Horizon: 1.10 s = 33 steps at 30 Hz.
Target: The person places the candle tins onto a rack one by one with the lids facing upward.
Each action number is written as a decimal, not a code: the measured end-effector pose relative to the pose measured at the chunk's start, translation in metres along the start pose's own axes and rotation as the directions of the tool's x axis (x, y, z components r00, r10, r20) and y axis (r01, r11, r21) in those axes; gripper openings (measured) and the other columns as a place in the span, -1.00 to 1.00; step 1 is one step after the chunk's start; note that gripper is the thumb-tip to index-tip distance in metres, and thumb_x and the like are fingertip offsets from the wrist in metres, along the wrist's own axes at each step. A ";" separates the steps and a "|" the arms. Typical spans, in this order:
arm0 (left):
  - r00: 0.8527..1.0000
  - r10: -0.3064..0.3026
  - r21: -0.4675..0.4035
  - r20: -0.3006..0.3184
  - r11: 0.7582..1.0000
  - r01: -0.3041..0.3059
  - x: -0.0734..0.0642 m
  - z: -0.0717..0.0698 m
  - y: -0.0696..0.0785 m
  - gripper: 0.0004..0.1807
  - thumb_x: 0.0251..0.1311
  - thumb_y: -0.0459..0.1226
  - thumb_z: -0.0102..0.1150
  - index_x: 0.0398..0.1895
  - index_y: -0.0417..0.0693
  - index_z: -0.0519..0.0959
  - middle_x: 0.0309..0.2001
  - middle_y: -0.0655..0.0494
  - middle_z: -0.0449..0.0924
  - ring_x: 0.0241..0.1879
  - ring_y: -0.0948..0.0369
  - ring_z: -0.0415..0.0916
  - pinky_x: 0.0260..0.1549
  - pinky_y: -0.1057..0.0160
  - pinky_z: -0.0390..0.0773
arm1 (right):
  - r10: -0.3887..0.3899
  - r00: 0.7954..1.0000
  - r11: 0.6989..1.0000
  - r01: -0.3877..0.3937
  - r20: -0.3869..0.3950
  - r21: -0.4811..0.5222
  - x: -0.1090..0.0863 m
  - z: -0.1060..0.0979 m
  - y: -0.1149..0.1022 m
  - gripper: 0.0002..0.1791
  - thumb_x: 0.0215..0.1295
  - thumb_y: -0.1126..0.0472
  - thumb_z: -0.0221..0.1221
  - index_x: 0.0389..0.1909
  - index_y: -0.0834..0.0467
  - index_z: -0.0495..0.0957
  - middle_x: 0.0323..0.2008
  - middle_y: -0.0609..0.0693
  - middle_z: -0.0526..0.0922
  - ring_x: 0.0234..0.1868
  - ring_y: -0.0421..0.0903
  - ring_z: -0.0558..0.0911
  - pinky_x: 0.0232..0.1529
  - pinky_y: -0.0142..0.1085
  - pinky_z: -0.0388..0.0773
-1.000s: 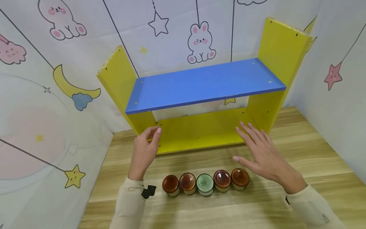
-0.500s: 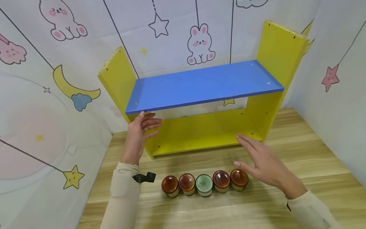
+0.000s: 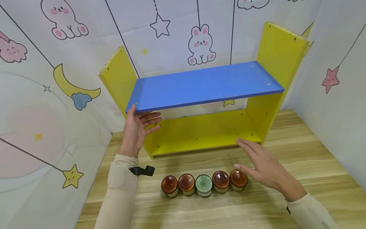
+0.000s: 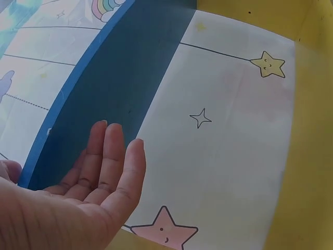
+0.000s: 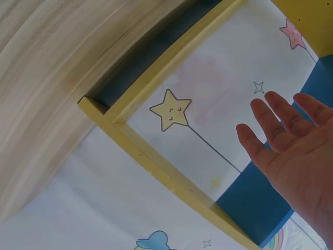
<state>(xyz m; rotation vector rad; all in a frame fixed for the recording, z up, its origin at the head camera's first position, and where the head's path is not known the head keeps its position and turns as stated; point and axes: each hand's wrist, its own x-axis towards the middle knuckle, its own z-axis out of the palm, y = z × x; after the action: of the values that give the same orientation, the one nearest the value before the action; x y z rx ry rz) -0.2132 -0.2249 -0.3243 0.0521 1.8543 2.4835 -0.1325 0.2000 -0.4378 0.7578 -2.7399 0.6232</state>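
A yellow shelf unit (image 3: 200, 130) with a blue shelf board (image 3: 206, 84) across its middle stands on the table. My left hand (image 3: 135, 130) is at the board's front left corner, its thumb over the front edge and its loosely extended fingers below. The left wrist view shows the blue board (image 4: 119, 67) passing between thumb and fingers (image 4: 114, 151). My right hand (image 3: 263, 163) hovers open in front of the unit's right side, holding nothing. Nearest to it is a jar with a brown lid (image 3: 238, 178), at the right end of a row.
The row of several small jars runs along the table (image 3: 303, 152) in front of the unit, with one green-lidded jar (image 3: 204, 183) in its middle. Printed cloth walls (image 3: 171, 47) stand behind and at both sides.
My left hand has risen from the unit's lower left to the blue board's corner, its fingers spreading. The right hand has lowered slightly. Shelf unit and jars stay put.
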 end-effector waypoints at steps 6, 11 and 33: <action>1.000 -0.025 -0.021 -0.004 0.999 0.025 0.004 0.001 0.006 -0.20 0.51 0.28 -0.39 0.58 -0.03 0.10 0.02 -0.05 0.68 0.07 0.01 0.62 0.09 -0.01 0.60 | 0.003 1.000 1.000 -0.003 0.005 0.012 -0.002 0.000 0.000 -0.09 0.34 -0.23 0.24 0.59 0.01 0.14 0.52 0.05 0.25 0.45 0.15 0.33 0.33 0.26 0.27; 0.999 -0.033 -0.025 -0.010 0.999 0.033 0.005 0.003 0.008 -0.22 0.52 0.27 -0.40 0.60 0.03 0.05 -0.01 -0.03 0.69 0.08 0.00 0.61 0.09 0.00 0.59 | -0.001 1.000 1.000 0.001 0.005 0.010 -0.003 0.002 0.002 -0.10 0.35 -0.22 0.24 0.59 0.02 0.15 0.52 0.06 0.26 0.46 0.15 0.33 0.34 0.26 0.26; 1.000 0.014 -0.076 0.001 0.997 -0.014 0.007 0.001 0.005 -0.31 0.58 0.13 -0.31 0.58 -0.02 0.00 -0.03 -0.06 0.66 0.03 0.02 0.63 0.16 -0.05 0.56 | 0.026 1.000 0.999 -0.027 0.016 0.032 -0.010 0.005 0.006 -0.14 0.37 -0.22 0.22 0.57 0.01 0.18 0.50 0.05 0.29 0.46 0.14 0.32 0.35 0.27 0.23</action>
<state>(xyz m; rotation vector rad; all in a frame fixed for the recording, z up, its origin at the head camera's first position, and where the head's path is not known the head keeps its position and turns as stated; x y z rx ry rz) -0.2201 -0.2245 -0.3195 0.0643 1.7637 2.5600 -0.1279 0.2066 -0.4476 0.7378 -2.7645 0.6714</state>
